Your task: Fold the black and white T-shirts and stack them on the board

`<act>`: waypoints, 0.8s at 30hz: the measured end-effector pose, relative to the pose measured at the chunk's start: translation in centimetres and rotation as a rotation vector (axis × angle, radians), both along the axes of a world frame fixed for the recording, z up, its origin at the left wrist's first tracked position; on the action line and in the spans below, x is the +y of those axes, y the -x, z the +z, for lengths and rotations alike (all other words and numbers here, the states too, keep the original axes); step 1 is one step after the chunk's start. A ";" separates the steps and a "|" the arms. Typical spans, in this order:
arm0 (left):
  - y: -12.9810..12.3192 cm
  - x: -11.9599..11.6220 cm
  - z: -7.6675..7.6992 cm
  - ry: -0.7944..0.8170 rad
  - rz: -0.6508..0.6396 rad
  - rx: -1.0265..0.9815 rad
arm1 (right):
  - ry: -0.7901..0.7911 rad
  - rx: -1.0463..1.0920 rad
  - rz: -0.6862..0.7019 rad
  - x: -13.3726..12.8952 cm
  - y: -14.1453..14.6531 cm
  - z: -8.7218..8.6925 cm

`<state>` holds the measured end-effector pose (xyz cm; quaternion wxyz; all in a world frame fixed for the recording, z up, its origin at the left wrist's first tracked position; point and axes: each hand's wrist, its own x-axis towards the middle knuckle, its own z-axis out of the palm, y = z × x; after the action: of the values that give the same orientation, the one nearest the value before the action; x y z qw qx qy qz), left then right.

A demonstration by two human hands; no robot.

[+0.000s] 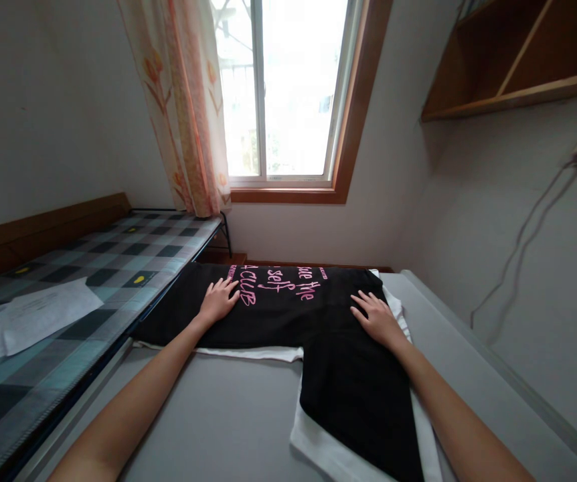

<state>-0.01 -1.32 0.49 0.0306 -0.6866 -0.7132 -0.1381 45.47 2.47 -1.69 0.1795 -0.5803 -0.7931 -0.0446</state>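
A black shirt (273,328) with pink lettering lies spread sideways, its sleeve reaching toward me. White fabric (318,438) shows beneath it along the lower edge, the sleeve and the right side; whether this is a second garment I cannot tell. My left hand (218,299) rests flat on the black cloth beside the lettering, fingers apart. On the right part of the shirt, close to the white edge, my right hand (376,318) also lies flat with its fingers spread. Neither hand grasps anything.
The shirt lies on a grey table (218,402). A bed with a checked mattress (118,258) adjoins on the left, with papers (42,318) on it. Ahead are a curtain (188,107) and a window (298,94). A wall shelf (519,94) and a hanging cable (514,248) are on the right.
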 end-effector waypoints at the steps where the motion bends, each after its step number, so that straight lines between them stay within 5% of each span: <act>1: 0.0 0.0 0.0 0.000 -0.001 0.000 | 0.001 -0.001 0.001 0.0 0.0 0.0; 24: 0.0 0.0 0.0 0.003 -0.001 -0.015 | 0.019 -0.010 0.002 -0.1 0.0 0.2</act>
<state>0.01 -1.29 0.51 0.0243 -0.6859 -0.7133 -0.1421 45.45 2.42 -1.47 0.1698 -0.5811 -0.7950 -0.0397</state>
